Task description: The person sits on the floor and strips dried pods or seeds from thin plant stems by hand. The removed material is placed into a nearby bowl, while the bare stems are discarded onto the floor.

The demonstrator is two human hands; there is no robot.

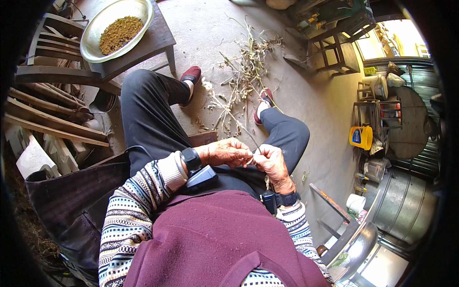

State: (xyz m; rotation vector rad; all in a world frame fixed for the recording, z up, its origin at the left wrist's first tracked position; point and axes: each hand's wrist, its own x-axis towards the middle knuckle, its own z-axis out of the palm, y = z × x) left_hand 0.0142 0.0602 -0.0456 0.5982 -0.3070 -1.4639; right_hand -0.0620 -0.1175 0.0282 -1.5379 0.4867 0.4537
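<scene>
My left hand [229, 152] is in front of my lap, its fingertips pinched on a small pale dried pod [250, 160]. Close against it, my right hand [271, 163] grips a dried plant stalk [254, 136], and its fingertips meet those of the left. The stalk runs up and away from my hands towards a heap of dry, leafless-looking plants [247, 68] on the floor between and beyond my shoes. Fingers partly hide the pod. Below my right hand hangs a bit of dry plant [267, 181].
A pale plastic colander [89, 46] holding brown seeds or pods [120, 34] stands on a wooden stool [157, 39] at the far left. Boards [53, 118] lean near a dark bag [75, 201]. At right are a yellow bucket [360, 138] and a metal drum [405, 204].
</scene>
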